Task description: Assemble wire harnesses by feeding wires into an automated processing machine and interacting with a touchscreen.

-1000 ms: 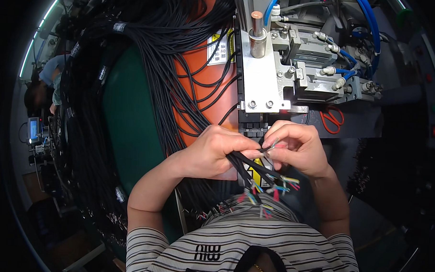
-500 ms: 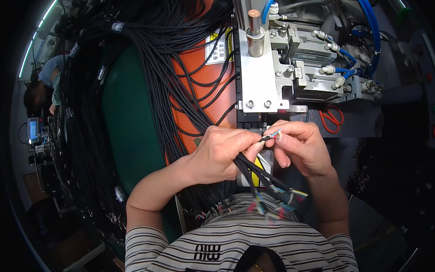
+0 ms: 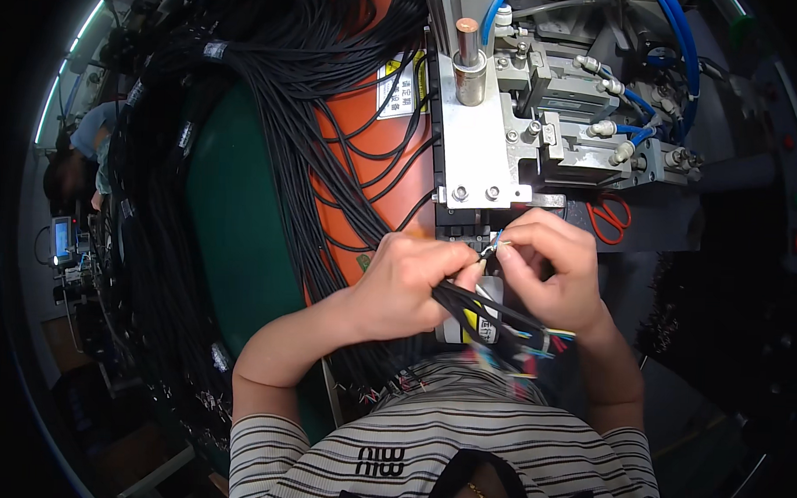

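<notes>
My left hand [image 3: 413, 280] is closed on a black cable, pinching it just behind its stripped end, where thin coloured wires [image 3: 495, 244] stick out. Several more black cables [image 3: 467, 298] pass under that hand and hang toward my shirt. Their coloured wire ends [image 3: 544, 342] fan out below my right hand, some of them blurred. My right hand [image 3: 554, 263] has thumb and forefinger pinched on the thin wires at the cable's tip. Both hands are close together, just in front of the metal machine [image 3: 481, 155].
A thick bundle of black cables [image 3: 288, 157] runs across the orange surface [image 3: 367, 151] and green surface [image 3: 233, 199] on my left. Pneumatic cylinders [image 3: 571, 97] with blue hoses stand at the back right. Red-handled scissors [image 3: 610, 219] lie right of the machine. Another person [image 3: 91, 142] is at far left.
My right hand has shifted slightly right and its fingers have curled in. The wires at the cable tip now spread apart. The hanging wire ends have swung right.
</notes>
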A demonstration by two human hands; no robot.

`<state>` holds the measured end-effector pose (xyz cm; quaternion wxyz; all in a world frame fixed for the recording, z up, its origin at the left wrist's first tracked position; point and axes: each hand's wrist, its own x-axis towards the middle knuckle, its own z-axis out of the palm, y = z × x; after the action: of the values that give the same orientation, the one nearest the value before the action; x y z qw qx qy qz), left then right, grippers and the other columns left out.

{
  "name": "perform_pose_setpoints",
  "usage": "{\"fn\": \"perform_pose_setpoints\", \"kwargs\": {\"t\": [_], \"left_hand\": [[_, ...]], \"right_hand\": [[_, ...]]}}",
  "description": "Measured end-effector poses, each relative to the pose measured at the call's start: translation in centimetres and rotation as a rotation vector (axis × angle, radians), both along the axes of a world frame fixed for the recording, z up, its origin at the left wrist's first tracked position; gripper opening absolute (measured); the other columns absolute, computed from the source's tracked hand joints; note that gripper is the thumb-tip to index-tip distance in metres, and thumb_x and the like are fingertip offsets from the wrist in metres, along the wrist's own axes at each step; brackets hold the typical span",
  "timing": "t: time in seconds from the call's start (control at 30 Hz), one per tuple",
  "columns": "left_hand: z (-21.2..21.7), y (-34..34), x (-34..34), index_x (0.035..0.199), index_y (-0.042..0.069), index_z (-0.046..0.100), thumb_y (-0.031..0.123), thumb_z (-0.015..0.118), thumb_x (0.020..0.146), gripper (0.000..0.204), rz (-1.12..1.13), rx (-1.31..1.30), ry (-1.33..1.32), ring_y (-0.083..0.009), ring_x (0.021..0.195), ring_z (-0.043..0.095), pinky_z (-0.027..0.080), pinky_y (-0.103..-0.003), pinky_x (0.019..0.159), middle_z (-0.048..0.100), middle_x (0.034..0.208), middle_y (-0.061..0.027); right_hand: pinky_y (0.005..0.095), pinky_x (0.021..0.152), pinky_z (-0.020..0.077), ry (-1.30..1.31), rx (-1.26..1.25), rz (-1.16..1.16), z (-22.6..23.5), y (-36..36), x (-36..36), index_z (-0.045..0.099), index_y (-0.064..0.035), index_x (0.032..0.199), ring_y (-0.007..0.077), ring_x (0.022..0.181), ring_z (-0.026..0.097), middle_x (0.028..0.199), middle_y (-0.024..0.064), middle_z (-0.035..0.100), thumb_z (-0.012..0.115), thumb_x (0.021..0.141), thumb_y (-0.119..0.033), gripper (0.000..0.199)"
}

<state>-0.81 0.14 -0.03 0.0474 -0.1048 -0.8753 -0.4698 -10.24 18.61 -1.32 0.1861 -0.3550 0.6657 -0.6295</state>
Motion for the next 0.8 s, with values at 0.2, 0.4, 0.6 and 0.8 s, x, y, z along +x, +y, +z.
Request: {"fn": "perform_pose_setpoints", "kwargs": {"t": [0.2,0.4,0.6,0.8], "left_hand": [[0.3,0.6,0.6,0.11,-0.003,0.064,0.008,0.068,0.07,0.042,0.032,-0.509,0.278,-0.0215,0.069,0.062,0.051,-0.031,0.056,0.06,0.089,-0.0097],[0.3,0.7,0.8,0.115,-0.003,0.064,0.012,0.065,0.071,0.046,0.002,-0.554,0.239,-0.0228,0.074,0.061,0.051,-0.031,0.061,0.057,0.089,-0.0097],[0.8,0.7,0.3,0.117,-0.003,0.064,0.009,0.063,0.072,0.047,-0.058,-0.621,0.268,-0.0205,0.069,0.055,0.048,-0.03,0.057,0.051,0.082,-0.0068],[1.2,1.2,-0.2,0.109,-0.005,0.065,0.009,0.063,0.075,0.037,-0.1,-0.773,0.291,-0.0163,0.072,0.052,0.048,-0.026,0.058,0.048,0.083,-0.0053]], "right_hand": [[0.0289,0.044,0.0422,0.66,0.417,-0.121,0.1,-0.1,0.2,0.063,-0.0002,0.08,0.0182,0.048,0.056,0.074,0.007,0.06,0.069,0.077,0.0,0.006],[0.033,0.047,0.045,0.545,0.371,-0.139,-0.5,0.1,0.5,0.064,-0.0008,0.081,0.0236,0.051,0.058,0.076,0.0079,0.061,0.068,0.078,0.0,0.005],[0.0341,0.048,0.046,0.586,0.333,-0.189,-0.7,0.0,0.7,0.064,-0.0007,0.082,0.0254,0.054,0.06,0.076,0.0087,0.061,0.068,0.078,0.001,0.005],[0.0339,0.049,0.046,0.654,0.403,-0.161,-0.3,0.1,0.3,0.065,-0.0007,0.084,0.0255,0.054,0.06,0.076,0.0086,0.061,0.068,0.079,0.0,0.006]]}}
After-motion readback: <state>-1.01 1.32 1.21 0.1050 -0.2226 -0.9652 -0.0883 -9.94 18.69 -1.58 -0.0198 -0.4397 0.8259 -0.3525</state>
